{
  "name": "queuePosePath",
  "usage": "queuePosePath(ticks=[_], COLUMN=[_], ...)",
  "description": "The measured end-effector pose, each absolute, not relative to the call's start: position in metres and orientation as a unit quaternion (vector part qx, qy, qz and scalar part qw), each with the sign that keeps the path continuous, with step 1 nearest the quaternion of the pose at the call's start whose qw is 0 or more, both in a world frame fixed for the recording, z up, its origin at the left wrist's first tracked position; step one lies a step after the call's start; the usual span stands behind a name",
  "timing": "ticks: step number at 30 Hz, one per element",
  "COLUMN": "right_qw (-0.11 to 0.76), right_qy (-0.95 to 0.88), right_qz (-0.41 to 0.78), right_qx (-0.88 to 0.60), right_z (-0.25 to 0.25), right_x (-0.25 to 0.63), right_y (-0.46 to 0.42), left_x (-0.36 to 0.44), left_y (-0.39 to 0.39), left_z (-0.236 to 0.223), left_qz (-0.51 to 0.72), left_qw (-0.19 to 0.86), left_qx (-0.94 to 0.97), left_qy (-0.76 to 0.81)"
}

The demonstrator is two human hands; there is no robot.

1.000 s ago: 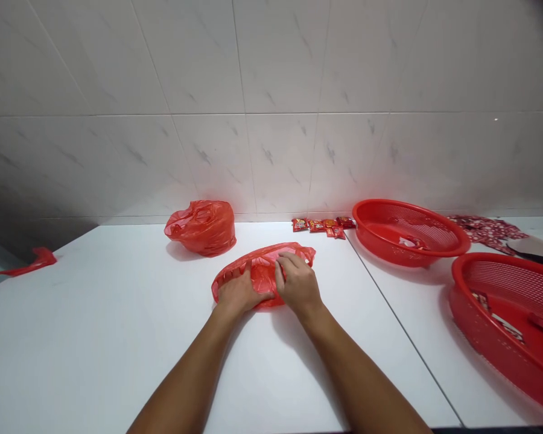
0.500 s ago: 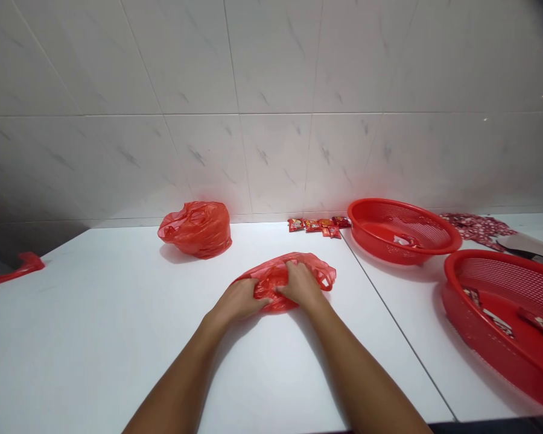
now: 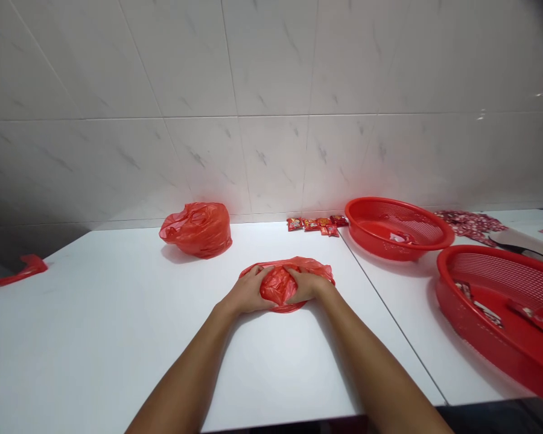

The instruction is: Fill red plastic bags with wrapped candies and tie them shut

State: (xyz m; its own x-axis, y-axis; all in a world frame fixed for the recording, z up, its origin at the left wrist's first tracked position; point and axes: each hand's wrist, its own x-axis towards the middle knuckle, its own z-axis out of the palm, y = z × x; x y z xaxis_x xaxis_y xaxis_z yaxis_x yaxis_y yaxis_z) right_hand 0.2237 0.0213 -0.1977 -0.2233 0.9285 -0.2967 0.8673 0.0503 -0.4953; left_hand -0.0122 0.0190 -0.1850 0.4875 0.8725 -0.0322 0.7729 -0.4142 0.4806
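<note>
A thin red plastic bag (image 3: 278,285) lies bunched on the white table (image 3: 95,313) straight ahead of me. My left hand (image 3: 245,293) cups its left side with curled fingers. On the other side my right hand (image 3: 308,285) presses in, fingers wrapped over the plastic. Between the two hands the bag is gathered into a small mound.
A second, fuller red bag (image 3: 198,228) sits by the tiled wall. Several small red packets (image 3: 315,223) lie in a row at the wall. Two red mesh baskets (image 3: 396,228) (image 3: 502,307) stand at the right with packets inside. A red scrap (image 3: 22,269) lies far left.
The bag lay spread flat under my hands; both hands have drawn it together into a tighter mound and pulled it slightly towards me.
</note>
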Motion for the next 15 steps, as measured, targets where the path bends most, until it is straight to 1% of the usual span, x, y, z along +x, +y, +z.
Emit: queuePosePath(ticks=[3,4,6,9,11,13,14,15], right_qw=[0.051,0.063,0.118,0.339,0.472,0.578,0.623,0.638], right_qy=[-0.716,-0.713,-0.708,-0.658,-0.534,-0.393,-0.333,-0.297], right_qz=[0.339,0.345,0.363,0.457,0.474,0.402,0.331,0.266], right_qx=[-0.608,-0.607,-0.595,-0.494,-0.517,-0.591,-0.626,-0.658], right_z=[-0.179,-0.172,-0.159,-0.159,-0.176,-0.197,-0.205,-0.21], right_x=[0.23,0.235,0.25,0.287,0.318,0.35,0.368,0.385], right_y=[0.001,-0.012,-0.047,-0.115,-0.163,-0.207,-0.226,-0.241], left_x=[-0.008,-0.007,-0.005,-0.002,0.0,0.002,0.002,0.002], left_y=[0.021,0.021,0.019,0.018,0.019,0.02,0.02,0.02], left_z=[-0.187,-0.187,-0.187,-0.187,-0.186,-0.186,-0.186,-0.186], left_qz=[0.105,0.1,0.085,0.052,0.036,0.036,0.04,0.046], left_qw=[0.211,0.21,0.209,0.201,0.196,0.197,0.2,0.204], left_qx=[0.838,0.841,0.849,0.859,0.861,0.861,0.86,0.859], left_qy=[0.491,0.489,0.478,0.468,0.468,0.468,0.468,0.468])
